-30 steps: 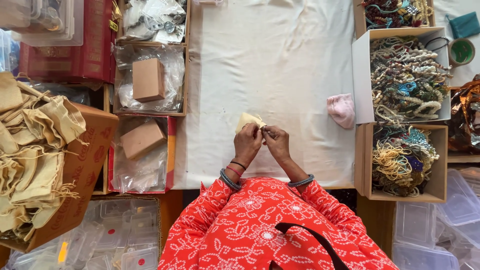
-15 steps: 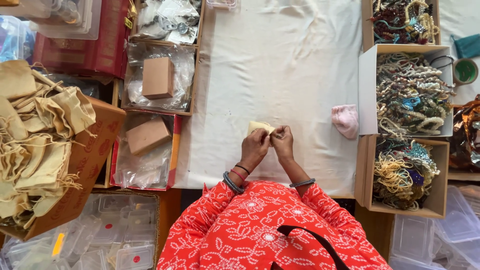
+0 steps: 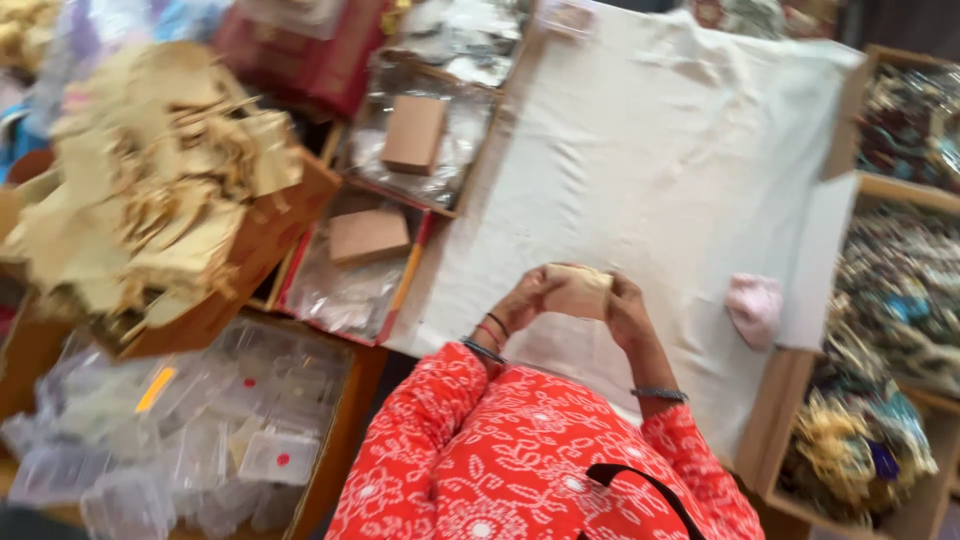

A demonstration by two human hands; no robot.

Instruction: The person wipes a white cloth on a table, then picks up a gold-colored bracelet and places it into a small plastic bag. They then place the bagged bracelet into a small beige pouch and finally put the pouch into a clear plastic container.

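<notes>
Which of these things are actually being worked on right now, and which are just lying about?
In hand: small beige pouch, held by left hand and right hand.

Lying about: pink cloth piece, box of beige pouches, brown boxes, clear plastic containers.

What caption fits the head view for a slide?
Both hands, left hand and right hand, hold a small beige pouch above the white cloth.

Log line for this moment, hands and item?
left hand: holds pouch | right hand: holds pouch | pouch: beige, raised over white cloth
</notes>
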